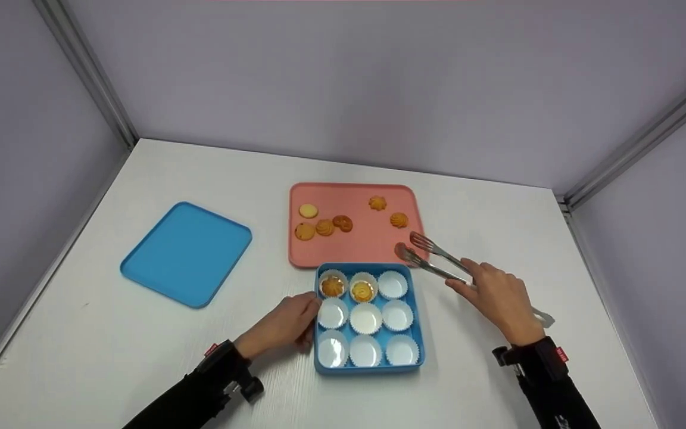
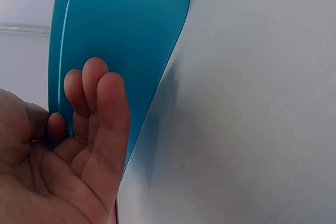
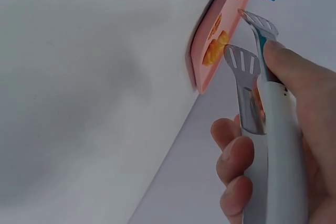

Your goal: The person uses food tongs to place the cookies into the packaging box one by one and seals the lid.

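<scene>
My left hand (image 1: pixel 286 322) holds the left wall of a blue box (image 1: pixel 370 370), thumb at the rim. Close up in the left wrist view, several fingers (image 2: pixel 111 103) lie along the box's outer side (image 2: pixel 121 30). Paper cups (image 1: pixel 365 318) fill the box in rows; two in the far row contain cookies (image 1: pixel 333 286). My right hand (image 1: pixel 501 298) grips metal tongs (image 1: pixel 447 256) with pale handles (image 3: pixel 286 156). The tongs' slotted tips are apart, over the near right corner of a pink tray (image 1: pixel 355 253), with nothing between them.
Several cookies lie on the pink tray: a group (image 1: pixel 325 227) at its left and two (image 1: pixel 399 220) towards its right. A flat blue lid or tray (image 1: pixel 188 253) lies at the left of the white table (image 1: pixel 474 381). Grey panels (image 1: pixel 343 83) enclose the table's back and sides.
</scene>
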`<act>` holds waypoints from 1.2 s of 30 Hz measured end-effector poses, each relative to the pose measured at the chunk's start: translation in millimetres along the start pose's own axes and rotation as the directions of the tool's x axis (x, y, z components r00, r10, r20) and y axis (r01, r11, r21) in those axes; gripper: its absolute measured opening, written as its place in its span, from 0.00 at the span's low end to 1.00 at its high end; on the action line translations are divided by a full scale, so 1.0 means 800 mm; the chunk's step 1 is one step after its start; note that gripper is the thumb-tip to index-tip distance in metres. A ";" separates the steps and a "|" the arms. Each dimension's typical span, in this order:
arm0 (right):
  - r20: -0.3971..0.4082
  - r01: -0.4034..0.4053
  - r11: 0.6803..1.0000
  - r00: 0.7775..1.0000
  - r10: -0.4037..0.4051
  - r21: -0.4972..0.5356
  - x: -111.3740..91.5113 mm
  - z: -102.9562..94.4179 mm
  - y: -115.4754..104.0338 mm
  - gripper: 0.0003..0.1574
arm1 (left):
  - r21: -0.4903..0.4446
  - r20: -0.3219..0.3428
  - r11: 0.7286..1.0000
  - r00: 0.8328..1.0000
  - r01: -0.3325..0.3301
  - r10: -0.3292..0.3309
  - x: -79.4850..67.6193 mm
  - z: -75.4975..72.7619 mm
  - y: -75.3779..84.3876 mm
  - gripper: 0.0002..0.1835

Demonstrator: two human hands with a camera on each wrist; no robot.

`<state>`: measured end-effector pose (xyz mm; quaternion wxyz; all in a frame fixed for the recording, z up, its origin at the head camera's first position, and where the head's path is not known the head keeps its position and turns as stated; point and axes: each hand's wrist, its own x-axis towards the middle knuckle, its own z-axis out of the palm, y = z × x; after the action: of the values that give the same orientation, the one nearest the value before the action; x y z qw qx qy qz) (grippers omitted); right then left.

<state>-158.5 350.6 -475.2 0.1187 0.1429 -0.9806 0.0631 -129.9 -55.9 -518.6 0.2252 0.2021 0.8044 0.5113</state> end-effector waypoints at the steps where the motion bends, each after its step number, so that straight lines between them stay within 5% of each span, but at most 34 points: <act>1: 0.017 -0.006 1.000 1.000 0.006 -0.003 0.000 0.000 0.001 0.37 | 0.001 -0.002 1.000 1.000 0.000 0.000 0.000 0.000 0.000 0.18; 10: 0.091 -0.020 1.000 0.996 0.021 -0.013 0.011 0.002 0.004 0.34 | 0.014 -0.005 1.000 1.000 0.008 -0.008 -0.001 0.002 -0.001 0.17; 36: 0.034 0.005 1.000 0.999 -0.005 0.007 0.033 0.026 0.000 0.29 | 0.016 -0.006 1.000 1.000 0.017 -0.017 -0.001 0.001 0.001 0.17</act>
<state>-187.7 340.5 -488.8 0.1017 0.1469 -0.9818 0.0638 -128.4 -55.6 -517.7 0.2255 0.1955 0.8108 0.5035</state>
